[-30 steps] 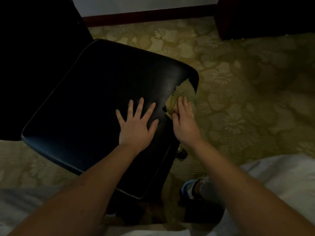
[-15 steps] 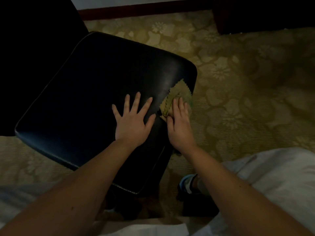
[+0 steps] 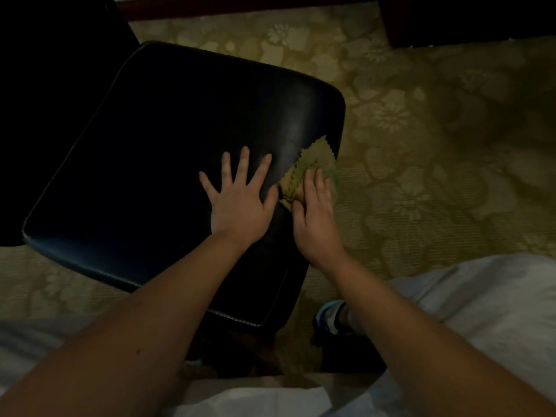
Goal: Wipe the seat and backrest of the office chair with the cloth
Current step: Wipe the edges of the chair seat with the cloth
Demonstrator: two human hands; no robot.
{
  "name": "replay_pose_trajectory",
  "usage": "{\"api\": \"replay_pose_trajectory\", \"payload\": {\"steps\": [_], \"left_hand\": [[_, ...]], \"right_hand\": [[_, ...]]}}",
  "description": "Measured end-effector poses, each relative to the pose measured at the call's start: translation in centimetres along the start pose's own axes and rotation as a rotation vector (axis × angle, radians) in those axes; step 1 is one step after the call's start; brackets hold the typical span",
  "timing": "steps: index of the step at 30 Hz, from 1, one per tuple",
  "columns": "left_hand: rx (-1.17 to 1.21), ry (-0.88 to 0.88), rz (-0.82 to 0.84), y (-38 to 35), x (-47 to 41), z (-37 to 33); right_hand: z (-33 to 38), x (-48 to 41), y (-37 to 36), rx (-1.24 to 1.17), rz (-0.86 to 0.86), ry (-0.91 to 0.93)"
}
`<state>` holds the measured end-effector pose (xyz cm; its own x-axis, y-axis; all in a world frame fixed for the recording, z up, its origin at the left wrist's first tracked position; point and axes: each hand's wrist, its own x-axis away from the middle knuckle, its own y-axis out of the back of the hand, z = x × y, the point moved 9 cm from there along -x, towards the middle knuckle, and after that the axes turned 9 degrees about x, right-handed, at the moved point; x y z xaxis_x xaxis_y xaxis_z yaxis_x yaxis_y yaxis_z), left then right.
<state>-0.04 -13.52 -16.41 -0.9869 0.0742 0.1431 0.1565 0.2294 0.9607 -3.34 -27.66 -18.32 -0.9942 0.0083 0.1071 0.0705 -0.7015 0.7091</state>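
The office chair's black seat [image 3: 165, 145] fills the left middle of the view, and its dark backrest [image 3: 60, 85] rises at the upper left. My left hand [image 3: 240, 200] lies flat on the seat with its fingers spread. Just to its right, my right hand [image 3: 316, 218] holds a yellow-green cloth [image 3: 316, 161] with zigzag edges against the seat's right edge. My fingers lie on top of the cloth, and my thumb is tucked into its bunched fold.
Patterned olive carpet [image 3: 421, 145] surrounds the chair. Dark furniture [image 3: 466, 16] stands at the top right, and a dark skirting board [image 3: 240, 7] runs along the top. My leg in light trousers [image 3: 481, 311] and a shoe [image 3: 331, 317] are beside the chair's base.
My right hand has slid the cloth a little toward me along the seat's right edge. My left hand stays flat on the seat. The camera view has shifted slightly.
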Motion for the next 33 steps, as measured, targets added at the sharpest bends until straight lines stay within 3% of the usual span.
{"api": "replay_pose_trajectory", "payload": {"steps": [10,19,25,33], "left_hand": [[0.035,0.051,0.000,0.2,-0.8,-0.6],[0.046,0.044,0.066,0.5,-1.1,-0.7],[-0.071,-0.042,0.045,2.4,0.7,0.9],[-0.046,-0.006,0.044,1.8,2.8,3.5]], "right_hand": [[-1.0,-6.0,1.3,-0.012,0.062,-0.091],[-0.8,-2.0,0.1,0.022,0.102,-0.068],[-0.9,-3.8,1.1,0.057,0.120,-0.085],[-0.2,-5.2,1.5,0.075,0.147,-0.124]]}}
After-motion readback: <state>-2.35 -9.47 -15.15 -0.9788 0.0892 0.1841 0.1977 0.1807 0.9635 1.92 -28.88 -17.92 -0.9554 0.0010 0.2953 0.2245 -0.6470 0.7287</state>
